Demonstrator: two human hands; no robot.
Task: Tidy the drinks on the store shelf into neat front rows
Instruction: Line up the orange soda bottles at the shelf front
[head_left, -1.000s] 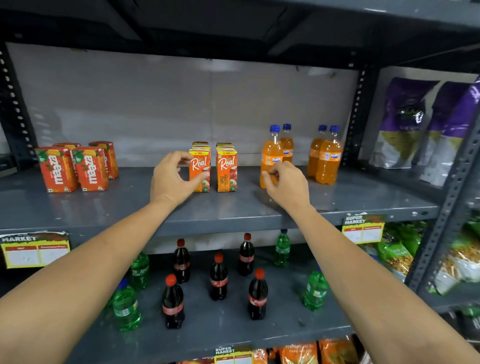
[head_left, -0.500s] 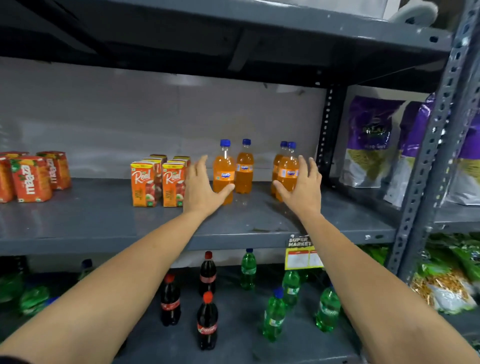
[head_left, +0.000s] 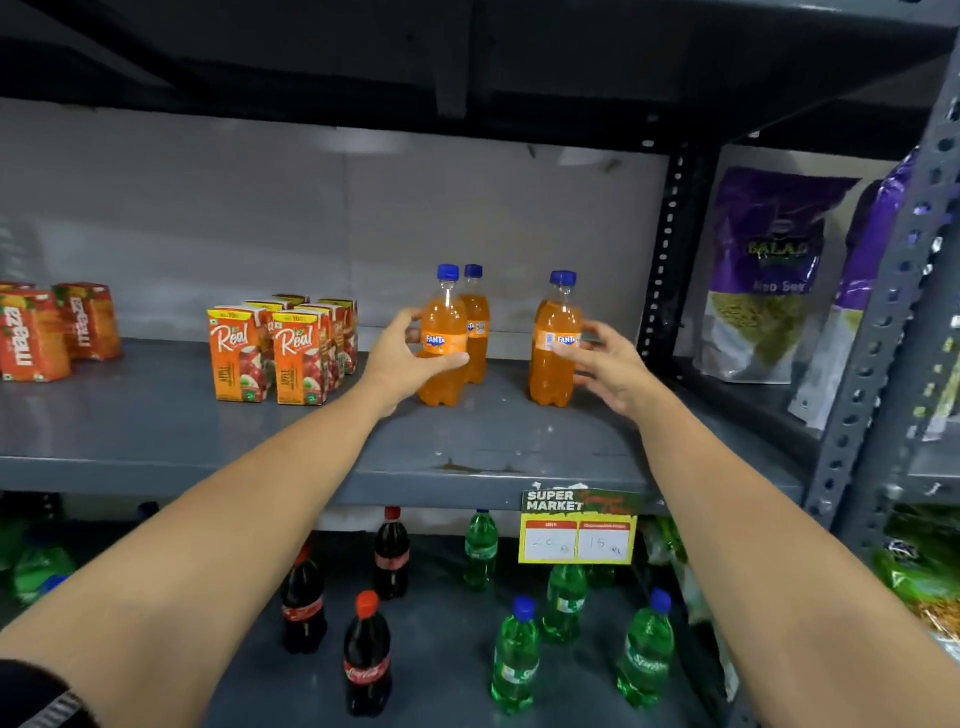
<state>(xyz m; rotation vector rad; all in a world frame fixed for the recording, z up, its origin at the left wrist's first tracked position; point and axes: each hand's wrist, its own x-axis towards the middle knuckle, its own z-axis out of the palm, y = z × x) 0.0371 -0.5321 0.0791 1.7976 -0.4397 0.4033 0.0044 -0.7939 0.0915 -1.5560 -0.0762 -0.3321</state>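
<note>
Orange bottles on the grey shelf (head_left: 156, 426): the left hand (head_left: 402, 358) wraps one bottle (head_left: 443, 340), the right hand (head_left: 605, 366) lies half-open against another (head_left: 555, 345), both set back from the shelf's front edge, juice cartons (head_left: 283, 351) beside them already squared.

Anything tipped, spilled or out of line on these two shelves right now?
Nothing tipped or spilled. The lower-shelf cola bottles and green bottles stand scattered, not in rows. The Fanta bottles sit well back from the shelf edge, with the left hand around one.
</note>
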